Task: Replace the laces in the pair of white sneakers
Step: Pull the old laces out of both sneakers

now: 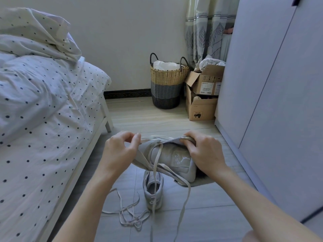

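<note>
I hold a white sneaker [172, 158] up above the floor, its tongue facing me. My right hand [203, 151] grips the sneaker's upper edge on the right side. My left hand [120, 148] pinches the end of a white lace [157, 163] at the sneaker's left side. The lace crosses the front of the shoe and both ends hang down toward the floor. The second white sneaker [153, 191] stands on the floor below, its heel toward me, with no lace visible in it. A tangle of loose laces [130, 216] lies on the floor to its left.
A bed [43, 119] with dotted bedding fills the left side. A tall wardrobe [272, 84] stands on the right. At the far wall are a woven laundry basket [167, 84] and stacked cardboard boxes [203, 95]. A small mat [204, 181] lies under the held sneaker.
</note>
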`<action>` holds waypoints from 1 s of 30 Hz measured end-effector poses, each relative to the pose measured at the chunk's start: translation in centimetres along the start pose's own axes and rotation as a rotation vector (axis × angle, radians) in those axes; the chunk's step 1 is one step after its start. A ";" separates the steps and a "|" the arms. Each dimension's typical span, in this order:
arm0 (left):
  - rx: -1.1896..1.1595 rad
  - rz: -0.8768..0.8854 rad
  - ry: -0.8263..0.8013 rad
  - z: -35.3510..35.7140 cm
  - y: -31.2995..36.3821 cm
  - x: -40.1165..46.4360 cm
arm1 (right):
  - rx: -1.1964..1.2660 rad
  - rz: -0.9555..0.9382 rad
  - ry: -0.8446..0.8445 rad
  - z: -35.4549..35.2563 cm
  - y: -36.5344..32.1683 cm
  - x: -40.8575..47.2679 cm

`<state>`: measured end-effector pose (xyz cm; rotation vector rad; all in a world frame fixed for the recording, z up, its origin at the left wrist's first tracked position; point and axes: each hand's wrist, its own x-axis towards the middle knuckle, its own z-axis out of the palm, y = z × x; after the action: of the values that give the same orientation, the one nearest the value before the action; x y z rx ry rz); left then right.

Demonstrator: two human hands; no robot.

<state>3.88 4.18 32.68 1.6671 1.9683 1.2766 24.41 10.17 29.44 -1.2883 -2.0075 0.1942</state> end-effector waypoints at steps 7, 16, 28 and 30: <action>0.308 0.194 -0.294 1.2 -0.9 -0.2 | 0.029 -0.144 -0.032 -0.1 -0.7 -0.6; 0.250 0.115 -0.292 0.2 -1.6 0.3 | 0.036 -0.216 -0.055 0.0 -1.5 -0.8; -0.336 -0.166 0.260 -2.1 -0.6 0.6 | -0.010 0.125 -0.198 1.3 1.1 -0.1; -0.126 -0.156 0.129 -1.6 -0.9 0.5 | -0.055 0.076 -0.182 1.2 0.7 -0.1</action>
<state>2.03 3.96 33.11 1.3758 1.9997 1.4469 24.15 10.73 28.26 -1.4269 -2.1308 0.3044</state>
